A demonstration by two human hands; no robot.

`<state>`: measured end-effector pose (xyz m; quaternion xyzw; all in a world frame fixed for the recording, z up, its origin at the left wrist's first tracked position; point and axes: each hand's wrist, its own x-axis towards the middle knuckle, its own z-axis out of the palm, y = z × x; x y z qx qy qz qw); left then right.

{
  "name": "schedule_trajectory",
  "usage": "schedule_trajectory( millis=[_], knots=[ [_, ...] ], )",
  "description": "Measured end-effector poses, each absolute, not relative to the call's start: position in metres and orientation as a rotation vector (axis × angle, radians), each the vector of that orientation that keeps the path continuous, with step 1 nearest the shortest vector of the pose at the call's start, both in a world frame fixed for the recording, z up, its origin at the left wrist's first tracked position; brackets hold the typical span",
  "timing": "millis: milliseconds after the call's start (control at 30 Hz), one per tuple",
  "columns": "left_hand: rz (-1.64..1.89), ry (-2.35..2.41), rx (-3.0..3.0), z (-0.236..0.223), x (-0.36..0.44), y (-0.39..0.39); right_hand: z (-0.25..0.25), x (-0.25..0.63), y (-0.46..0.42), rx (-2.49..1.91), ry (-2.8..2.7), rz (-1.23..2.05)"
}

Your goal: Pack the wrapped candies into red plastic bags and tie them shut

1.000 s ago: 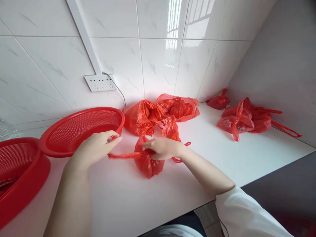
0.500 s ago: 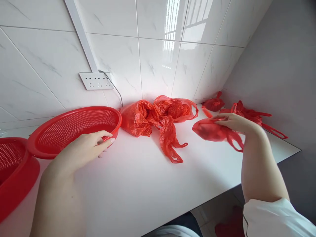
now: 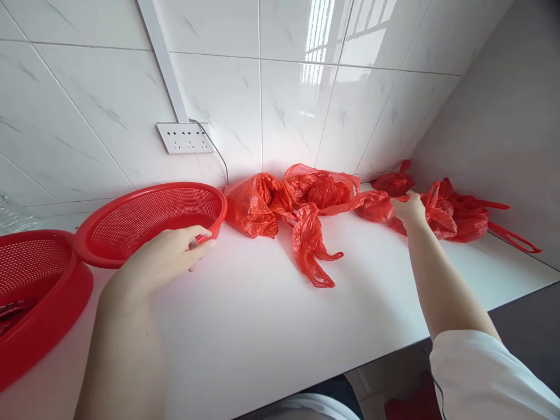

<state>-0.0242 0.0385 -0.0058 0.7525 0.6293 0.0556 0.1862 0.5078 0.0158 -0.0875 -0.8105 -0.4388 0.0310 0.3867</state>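
My right hand (image 3: 409, 210) reaches far to the right across the white counter (image 3: 262, 326) and is closed on a knotted red plastic bag (image 3: 375, 205), which rests against a pile of tied red bags (image 3: 461, 213) by the right wall. My left hand (image 3: 170, 256) hovers over the counter with relaxed fingers and holds nothing; its fingertips are at the rim of a red mesh colander (image 3: 153, 219). Between my hands lie loose red bags: a crumpled one (image 3: 256, 204), an open one (image 3: 324, 189), and a twisted one (image 3: 311, 248).
A second red colander in a basin (image 3: 39, 315) stands at the far left, under the first one's rim. A small tied bag (image 3: 394, 182) sits in the back corner. A wall socket (image 3: 185, 137) with a cable hangs above. The counter's front edge runs diagonally at lower right.
My right hand lifted the knotted bag from the counter's middle, carried it right and set it down by the pile. My left hand let go of the bag's handle and stayed near the colander.
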Motion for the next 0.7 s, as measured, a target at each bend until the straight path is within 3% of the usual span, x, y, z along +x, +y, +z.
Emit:
schedule_trajectory(
  millis=[100, 233, 433, 533, 700],
  knots=[
    [0.147, 1.768, 2.127, -0.007, -0.023, 0.038, -0.092, 0.487, 0.020, -2.091, -1.210, 0.214],
    [0.122, 1.750, 2.145, -0.006, -0.021, 0.036, -0.120, 0.424, 0.020, -1.970, -1.659, 0.662],
    [0.362, 1.658, 2.287, -0.007, 0.008, 0.020, -0.136, 0.337, 0.021, -2.029, -2.004, 0.315],
    [0.646, 1.431, 2.269, -0.025, 0.041, 0.005, -0.113, 0.301, 0.021, -1.796, -2.002, 0.370],
    [0.769, 1.226, 2.293, -0.055, 0.071, 0.001, -0.071, 0.247, 0.017, -1.347, -1.819, 0.495]
  ],
)
